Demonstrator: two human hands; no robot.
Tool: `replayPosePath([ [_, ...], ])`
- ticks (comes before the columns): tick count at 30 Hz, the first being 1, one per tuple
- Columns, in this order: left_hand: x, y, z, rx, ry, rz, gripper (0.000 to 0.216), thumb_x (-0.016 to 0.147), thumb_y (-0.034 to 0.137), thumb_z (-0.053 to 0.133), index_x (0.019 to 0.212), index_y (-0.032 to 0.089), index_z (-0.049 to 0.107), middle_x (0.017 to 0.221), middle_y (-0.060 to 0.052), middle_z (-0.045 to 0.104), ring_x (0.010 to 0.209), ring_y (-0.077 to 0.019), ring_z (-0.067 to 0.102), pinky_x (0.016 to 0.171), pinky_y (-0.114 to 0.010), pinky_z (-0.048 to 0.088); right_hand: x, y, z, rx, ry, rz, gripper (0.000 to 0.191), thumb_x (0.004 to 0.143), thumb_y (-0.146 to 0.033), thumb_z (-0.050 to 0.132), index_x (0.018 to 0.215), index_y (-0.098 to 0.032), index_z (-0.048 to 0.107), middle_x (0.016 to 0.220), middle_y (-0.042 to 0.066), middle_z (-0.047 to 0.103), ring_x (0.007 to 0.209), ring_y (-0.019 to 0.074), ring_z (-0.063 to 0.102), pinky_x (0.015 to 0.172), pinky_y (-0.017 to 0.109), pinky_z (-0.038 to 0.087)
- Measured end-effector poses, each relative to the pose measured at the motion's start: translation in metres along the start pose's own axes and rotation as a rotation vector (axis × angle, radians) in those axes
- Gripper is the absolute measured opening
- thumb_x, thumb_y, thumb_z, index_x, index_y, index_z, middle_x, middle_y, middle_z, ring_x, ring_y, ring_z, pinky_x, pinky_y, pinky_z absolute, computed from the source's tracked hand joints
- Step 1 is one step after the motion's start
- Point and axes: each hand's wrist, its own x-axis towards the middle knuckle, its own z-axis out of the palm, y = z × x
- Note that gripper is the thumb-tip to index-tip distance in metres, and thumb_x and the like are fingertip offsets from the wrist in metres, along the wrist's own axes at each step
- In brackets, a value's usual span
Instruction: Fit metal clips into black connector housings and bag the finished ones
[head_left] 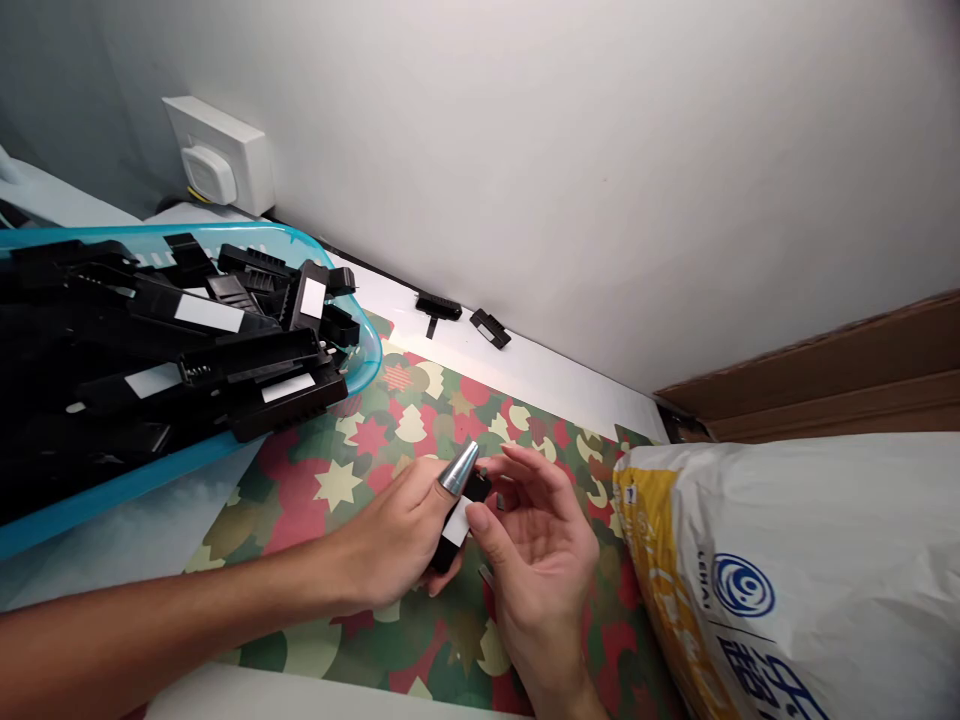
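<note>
My left hand (pixel 394 540) and my right hand (pixel 536 545) meet over a red, green and cream patterned mat (pixel 330 480). Between them they hold a small black plastic part (pixel 457 525) with a white label on it. The left index finger wears a pointed silver metal cap (pixel 459 468) that rests on top of the part. My right thumb presses on the white label, and the right fingers curl behind the part.
A blue tray (pixel 371 350) at the left is piled with several long black parts with white labels. Two small black pieces (pixel 439 306) (pixel 490 328) lie by the wall. A white and yellow sack (pixel 795 570) fills the right. A wall socket (pixel 217 155) is at upper left.
</note>
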Motion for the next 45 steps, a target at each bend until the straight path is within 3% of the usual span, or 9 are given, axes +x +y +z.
replayPosePath([
  [8, 0.005, -0.011, -0.004, -0.010, 0.076, -0.039, 0.059, 0.099, 0.081, 0.032, 0.089, 0.025, 0.047, 0.050, 0.008, 0.048, 0.041, -0.0127, 0.043, 0.042, -0.025, 0.034, -0.008, -0.005, 0.005, -0.117, 0.058, -0.093, 0.044, 0.092, -0.015, 0.079, 0.132, -0.031, 0.070, 0.107, 0.003, 0.075, 0.100, 0.0165, 0.076, 0.085, 0.025, 0.064],
  [13, 0.006, -0.006, -0.008, 0.019, 0.024, 0.004, 0.055, 0.101, 0.074, 0.034, 0.083, 0.025, 0.049, 0.053, 0.007, 0.044, 0.039, -0.0118, 0.039, 0.040, -0.026, 0.031, -0.005, -0.003, 0.003, -0.272, 0.018, -0.331, 0.044, 0.092, -0.005, 0.073, 0.129, -0.028, 0.070, 0.105, 0.004, 0.071, 0.094, 0.0194, 0.071, 0.071, 0.029, 0.063],
  [19, 0.006, -0.003, -0.009, -0.017, -0.012, 0.015, 0.046, 0.100, 0.063, 0.044, 0.075, 0.025, 0.046, 0.056, 0.007, 0.039, 0.041, -0.0107, 0.036, 0.039, -0.026, 0.027, 0.008, -0.005, -0.003, -0.543, -0.067, -0.795, 0.042, 0.093, 0.003, 0.070, 0.129, -0.018, 0.071, 0.100, 0.007, 0.078, 0.078, 0.0201, 0.071, 0.069, 0.039, 0.059],
  [22, 0.006, -0.004, -0.009, -0.061, -0.039, 0.006, 0.045, 0.093, 0.063, 0.055, 0.071, 0.025, 0.045, 0.054, 0.008, 0.041, 0.040, -0.0108, 0.036, 0.039, -0.026, 0.027, 0.008, -0.005, -0.008, -0.651, -0.080, -0.887, 0.043, 0.095, -0.001, 0.070, 0.132, -0.022, 0.072, 0.099, 0.007, 0.080, 0.076, 0.0216, 0.073, 0.061, 0.038, 0.057],
  [26, 0.006, -0.001, -0.007, -0.128, -0.032, -0.059, 0.047, 0.093, 0.070, 0.052, 0.074, 0.027, 0.043, 0.042, 0.008, 0.041, 0.035, -0.0123, 0.034, 0.037, -0.026, 0.022, 0.006, 0.000, -0.013, -0.591, -0.125, -0.710, 0.056, 0.099, -0.012, 0.070, 0.148, -0.036, 0.060, 0.104, 0.005, 0.079, 0.082, 0.0250, 0.072, 0.071, 0.044, 0.061],
  [30, 0.004, 0.005, -0.004, -0.187, -0.012, -0.079, 0.050, 0.093, 0.073, 0.050, 0.079, 0.026, 0.043, 0.048, 0.008, 0.050, 0.035, -0.0109, 0.036, 0.037, -0.025, 0.023, 0.006, 0.009, -0.015, -0.365, -0.035, -0.407, 0.043, 0.103, -0.037, 0.070, 0.145, -0.030, 0.062, 0.113, 0.009, 0.071, 0.099, 0.0262, 0.067, 0.081, 0.043, 0.060],
  [32, 0.003, 0.006, -0.003, -0.200, 0.000, -0.090, 0.049, 0.094, 0.073, 0.050, 0.081, 0.026, 0.043, 0.052, 0.007, 0.053, 0.036, -0.0105, 0.038, 0.038, -0.024, 0.023, 0.006, 0.010, -0.016, -0.302, -0.023, -0.293, 0.040, 0.102, -0.041, 0.072, 0.139, -0.028, 0.067, 0.117, 0.009, 0.069, 0.102, 0.0251, 0.066, 0.084, 0.041, 0.059],
  [39, 0.005, 0.004, -0.002, -0.194, 0.058, -0.082, 0.043, 0.097, 0.066, 0.045, 0.088, 0.024, 0.043, 0.060, 0.005, 0.059, 0.044, -0.0108, 0.046, 0.044, -0.024, 0.029, 0.009, 0.005, -0.015, -0.171, -0.111, -0.193, 0.029, 0.101, -0.027, 0.072, 0.129, -0.029, 0.074, 0.111, 0.007, 0.075, 0.102, 0.0229, 0.068, 0.081, 0.034, 0.058],
  [45, 0.005, 0.000, -0.003, -0.181, 0.054, -0.060, 0.049, 0.097, 0.072, 0.043, 0.087, 0.024, 0.043, 0.061, 0.004, 0.060, 0.045, -0.0118, 0.046, 0.046, -0.026, 0.031, 0.010, 0.004, -0.013, -0.094, -0.091, -0.051, 0.022, 0.097, -0.032, 0.076, 0.118, -0.024, 0.078, 0.104, 0.008, 0.076, 0.094, 0.0223, 0.071, 0.078, 0.033, 0.059],
])
